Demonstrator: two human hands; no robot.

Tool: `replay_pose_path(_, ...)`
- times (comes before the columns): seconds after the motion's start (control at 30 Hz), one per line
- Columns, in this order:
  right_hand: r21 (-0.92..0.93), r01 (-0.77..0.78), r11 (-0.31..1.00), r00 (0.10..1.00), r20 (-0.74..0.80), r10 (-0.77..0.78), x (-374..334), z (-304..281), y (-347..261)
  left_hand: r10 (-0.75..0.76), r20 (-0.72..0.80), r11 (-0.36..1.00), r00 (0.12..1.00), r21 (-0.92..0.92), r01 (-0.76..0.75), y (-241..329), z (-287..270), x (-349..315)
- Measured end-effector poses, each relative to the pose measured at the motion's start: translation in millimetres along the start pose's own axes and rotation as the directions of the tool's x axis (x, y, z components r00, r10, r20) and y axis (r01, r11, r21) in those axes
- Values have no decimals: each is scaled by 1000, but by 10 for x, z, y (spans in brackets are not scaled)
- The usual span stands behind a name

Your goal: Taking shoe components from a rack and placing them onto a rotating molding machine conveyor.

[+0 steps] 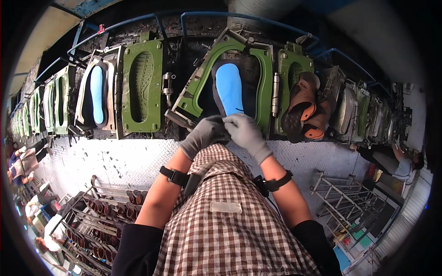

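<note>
A long shoe-shaped piece with a bright blue sole face and a dark edge (229,87) lies sole up in the middle, inside an opened green mould frame (264,69). At its near end my two grey-gloved hands come together. My left hand (208,133) is closed, its fingers curled by the near tip. My right hand (245,134) is closed too, fingers pinched over the blue face's near end. A short dark line shows on the blue just above the right fingers. Whatever the fingertips grip is hidden.
Left of the hands stands a green mould half (142,87), then another blue-faced piece (97,94). Brown shoes (304,103) hang at the right moulds. Behind me are a rack of shoes (103,216) and a metal rack (345,198). A person (396,161) is far right, others left.
</note>
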State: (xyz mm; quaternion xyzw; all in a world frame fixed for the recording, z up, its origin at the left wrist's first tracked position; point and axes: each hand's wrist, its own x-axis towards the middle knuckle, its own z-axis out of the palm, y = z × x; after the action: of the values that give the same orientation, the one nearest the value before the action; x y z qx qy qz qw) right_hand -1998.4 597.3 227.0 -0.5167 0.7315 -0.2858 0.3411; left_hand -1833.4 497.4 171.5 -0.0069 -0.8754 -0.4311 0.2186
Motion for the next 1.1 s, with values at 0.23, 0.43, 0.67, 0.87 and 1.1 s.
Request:
replay_pose_path(0.23, 33, -303, 952, 947, -104, 305, 385, -172, 235, -939, 79, 8, 333, -968, 252, -296, 17, 622)
replay_pose_path(0.43, 32, -205, 978, 879, -433, 198, 268, -85, 262, -855, -12, 150, 518, -963, 225, -509, 112, 890)
replay_pose_path(0.67, -197, -133, 971, 795, -606, -14, 583, -338, 425, -866, -60, 209, 496, -946, 249, -837, 167, 1454)
replay_pose_path(0.87, -198, -182, 963, 864, -499, 61, 110, -637, 322, -807, -264, 532, 528, -713, 457, -311, 360, 1204)
replay_pose_path(1.1, -219, -471, 854, 463, -886, 29, -1155, -1668, 904, -311, -370, 849, 875, 306, 431, 485, 779, 1638)
